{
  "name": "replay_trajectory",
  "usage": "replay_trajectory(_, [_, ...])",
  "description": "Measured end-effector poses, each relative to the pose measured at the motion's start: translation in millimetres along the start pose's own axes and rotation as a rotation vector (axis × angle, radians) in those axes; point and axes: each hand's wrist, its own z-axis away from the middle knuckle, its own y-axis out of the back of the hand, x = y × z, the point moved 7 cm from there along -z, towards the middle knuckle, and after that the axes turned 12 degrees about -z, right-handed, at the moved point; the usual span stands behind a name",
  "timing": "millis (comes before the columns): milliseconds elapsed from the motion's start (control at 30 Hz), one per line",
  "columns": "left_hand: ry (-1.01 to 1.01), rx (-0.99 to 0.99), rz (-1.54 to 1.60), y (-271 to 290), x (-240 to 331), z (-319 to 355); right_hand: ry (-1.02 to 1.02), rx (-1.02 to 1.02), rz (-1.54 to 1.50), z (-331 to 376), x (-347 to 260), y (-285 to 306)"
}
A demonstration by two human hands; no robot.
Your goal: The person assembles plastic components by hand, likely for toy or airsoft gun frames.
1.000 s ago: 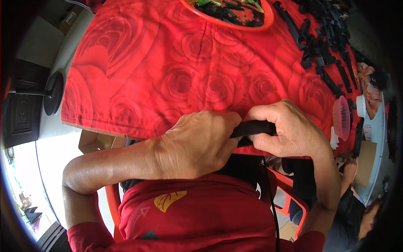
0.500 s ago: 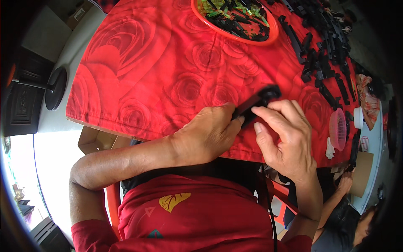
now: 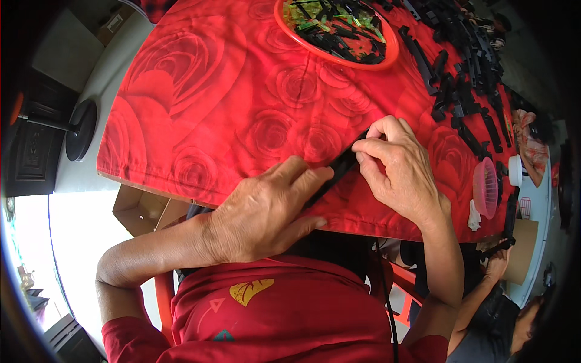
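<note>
A long, narrow black plastic part slants between my two hands above the near edge of the table. My right hand pinches its far end between thumb and fingers. My left hand is bent over the nearer end; its index finger touches the part while the thumb stands away below. The left hand's other fingers are partly hidden, as is the part's lower end.
An orange-rimmed tray holds black and yellow-green pieces. Several black parts are heaped at the far right. A pink basket and white round container stand nearby. Another person's hand holds a black part at lower right.
The black part has turned and sits lower, its wider end no longer showing. My left hand has moved left and down, its thumb spreading. My right hand has closed on the far end.
</note>
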Motion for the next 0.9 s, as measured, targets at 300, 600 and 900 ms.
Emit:
replay_trajectory(300, [-0.221, 0.054, -0.160, -14.1, 13.9, 4.4, -0.177, -0.114, -0.014, -4.7, -7.9, -12.5])
replay_trajectory(600, [-0.261, 0.202, -0.442, -28.1, 22.4, 8.4, -0.221, -0.140, -0.105, -10.4, -5.9, -19.5])
replay_trajectory(900, [-0.274, 0.227, -0.437, -40.0, 18.7, 0.3, -0.251, -0.076, -0.306, -2.7, 1.6, -22.5])
